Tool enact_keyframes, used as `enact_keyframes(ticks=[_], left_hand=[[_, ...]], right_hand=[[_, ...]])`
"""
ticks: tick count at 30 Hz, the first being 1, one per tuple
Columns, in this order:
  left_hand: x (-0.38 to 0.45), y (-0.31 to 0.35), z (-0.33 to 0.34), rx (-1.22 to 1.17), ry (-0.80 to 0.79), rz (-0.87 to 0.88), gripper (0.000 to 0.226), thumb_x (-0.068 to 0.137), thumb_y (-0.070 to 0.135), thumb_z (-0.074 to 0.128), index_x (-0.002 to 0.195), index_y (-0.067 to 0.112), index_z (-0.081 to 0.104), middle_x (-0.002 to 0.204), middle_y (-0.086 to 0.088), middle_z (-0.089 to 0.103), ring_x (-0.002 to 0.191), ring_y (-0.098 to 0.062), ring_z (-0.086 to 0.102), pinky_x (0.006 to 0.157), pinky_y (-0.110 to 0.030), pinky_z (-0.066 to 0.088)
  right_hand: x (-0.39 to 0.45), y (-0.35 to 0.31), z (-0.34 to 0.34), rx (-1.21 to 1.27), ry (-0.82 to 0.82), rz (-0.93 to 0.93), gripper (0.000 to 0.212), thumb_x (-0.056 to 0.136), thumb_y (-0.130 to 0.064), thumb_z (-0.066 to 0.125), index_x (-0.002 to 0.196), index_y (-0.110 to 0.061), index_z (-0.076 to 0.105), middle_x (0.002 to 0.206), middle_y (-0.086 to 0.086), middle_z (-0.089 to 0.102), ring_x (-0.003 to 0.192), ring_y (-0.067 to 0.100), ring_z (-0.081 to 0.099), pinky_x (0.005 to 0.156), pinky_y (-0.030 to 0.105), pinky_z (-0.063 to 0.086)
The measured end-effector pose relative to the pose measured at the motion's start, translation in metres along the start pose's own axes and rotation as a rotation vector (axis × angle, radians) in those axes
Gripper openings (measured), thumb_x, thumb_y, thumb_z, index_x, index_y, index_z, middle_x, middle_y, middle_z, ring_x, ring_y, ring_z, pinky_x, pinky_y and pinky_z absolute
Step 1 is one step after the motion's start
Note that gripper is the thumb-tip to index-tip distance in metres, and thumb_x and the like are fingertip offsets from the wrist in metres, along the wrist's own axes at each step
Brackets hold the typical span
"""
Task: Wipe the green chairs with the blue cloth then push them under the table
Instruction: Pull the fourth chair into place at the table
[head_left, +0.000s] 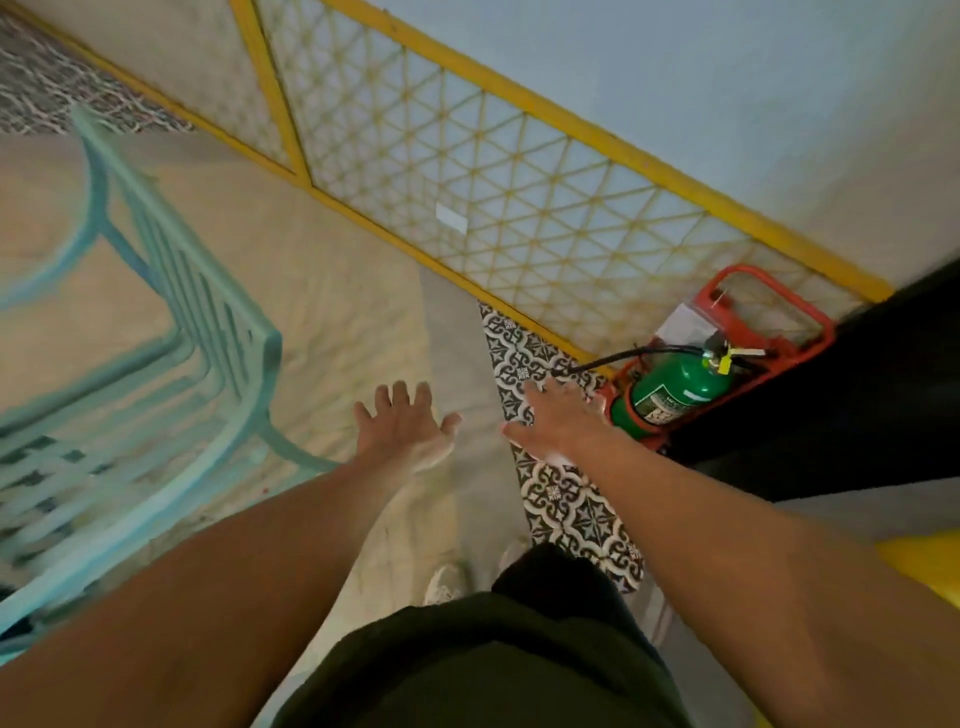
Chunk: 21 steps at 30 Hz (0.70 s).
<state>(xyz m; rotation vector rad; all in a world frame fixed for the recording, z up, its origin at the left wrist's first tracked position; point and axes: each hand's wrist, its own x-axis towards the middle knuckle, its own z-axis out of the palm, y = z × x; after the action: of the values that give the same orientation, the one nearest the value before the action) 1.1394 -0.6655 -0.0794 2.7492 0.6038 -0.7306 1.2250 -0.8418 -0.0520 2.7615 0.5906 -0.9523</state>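
Both hands are hanging out in front, empty. The left hand (402, 426) is spreading its fingers wide, palm down, and the right hand (558, 421) is lying flat and open too, neither touching anything. No blue cloth is showing anywhere in view, and no table either, so I can't tell where they are.

The chair (171, 364) is sitting off to the left of the left hand, near but apart, and it's looking blurry. It's reading as slatted painted metal, more teal than green, so I'm guessing stiff, a bit heavy and likely to scrape on the floor (337, 312) rather than glide. The paint is probably slick, so I'd be grabbing the top rail of the backrest or the curved armrest with a full wrap, not pinching the thin slats. An extinguisher (680, 384) is standing over by the right hand.
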Motion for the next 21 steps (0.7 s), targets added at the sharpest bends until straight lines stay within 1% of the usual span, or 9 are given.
enact_keyframes(ticks=[6, 10, 13, 15, 18, 21], left_hand=[[0.079, -0.006, -0.047, -0.094, 0.091, -0.147, 0.076, 0.093, 0.065, 0.020, 0.153, 0.018, 0.020, 0.158, -0.011, 0.018, 0.145, -0.033, 0.011, 0.112, -0.058, 0.013], [0.138, -0.009, -0.086, -0.206, 0.139, -0.322, 0.078, 0.094, 0.065, 0.020, 0.155, 0.018, 0.011, 0.162, -0.013, 0.006, 0.149, -0.033, 0.001, 0.116, -0.057, 0.004], [0.170, -0.020, -0.123, -0.306, 0.242, -0.484, 0.078, 0.095, 0.063, 0.023, 0.156, 0.017, 0.007, 0.163, -0.014, -0.001, 0.149, -0.032, -0.006, 0.118, -0.053, -0.001], [0.181, -0.033, -0.146, -0.355, 0.348, -0.600, 0.079, 0.095, 0.062, 0.027, 0.156, 0.017, 0.004, 0.163, -0.014, -0.005, 0.149, -0.031, -0.010, 0.119, -0.052, -0.005], [0.184, -0.065, -0.176, -0.400, 0.491, -0.817, 0.085, 0.093, 0.062, 0.033, 0.156, 0.017, -0.002, 0.162, -0.015, -0.010, 0.149, -0.030, -0.013, 0.117, -0.052, -0.009], [0.175, -0.103, -0.187, -0.469, 0.548, -1.051, 0.095, 0.089, 0.064, 0.039, 0.155, 0.015, -0.008, 0.162, -0.016, -0.014, 0.148, -0.030, -0.015, 0.117, -0.054, -0.008]], right_hand=[[0.110, -0.029, -0.071, -0.171, 0.028, -0.202, 0.083, 0.090, -0.070, 0.033, 0.154, -0.026, 0.005, 0.163, 0.009, 0.003, 0.147, 0.036, 0.006, 0.113, 0.064, 0.013], [0.189, -0.056, -0.127, -0.273, 0.009, -0.379, 0.084, 0.090, -0.071, 0.033, 0.154, -0.025, 0.004, 0.162, 0.009, 0.002, 0.147, 0.036, 0.002, 0.114, 0.062, 0.009], [0.238, -0.084, -0.176, -0.365, -0.007, -0.537, 0.086, 0.089, -0.071, 0.035, 0.154, -0.025, 0.003, 0.162, 0.010, 0.001, 0.147, 0.037, 0.001, 0.113, 0.061, 0.007], [0.263, -0.113, -0.208, -0.435, 0.022, -0.653, 0.087, 0.088, -0.070, 0.038, 0.154, -0.024, 0.004, 0.162, 0.010, 0.002, 0.147, 0.037, 0.003, 0.113, 0.062, 0.009], [0.286, -0.177, -0.252, -0.513, 0.090, -0.819, 0.089, 0.086, -0.069, 0.043, 0.154, -0.023, 0.008, 0.161, 0.011, 0.008, 0.146, 0.038, 0.007, 0.112, 0.062, 0.013], [0.283, -0.251, -0.284, -0.529, 0.159, -1.029, 0.088, 0.085, -0.066, 0.047, 0.153, -0.023, 0.010, 0.160, 0.010, 0.012, 0.145, 0.037, 0.011, 0.110, 0.059, 0.018]])
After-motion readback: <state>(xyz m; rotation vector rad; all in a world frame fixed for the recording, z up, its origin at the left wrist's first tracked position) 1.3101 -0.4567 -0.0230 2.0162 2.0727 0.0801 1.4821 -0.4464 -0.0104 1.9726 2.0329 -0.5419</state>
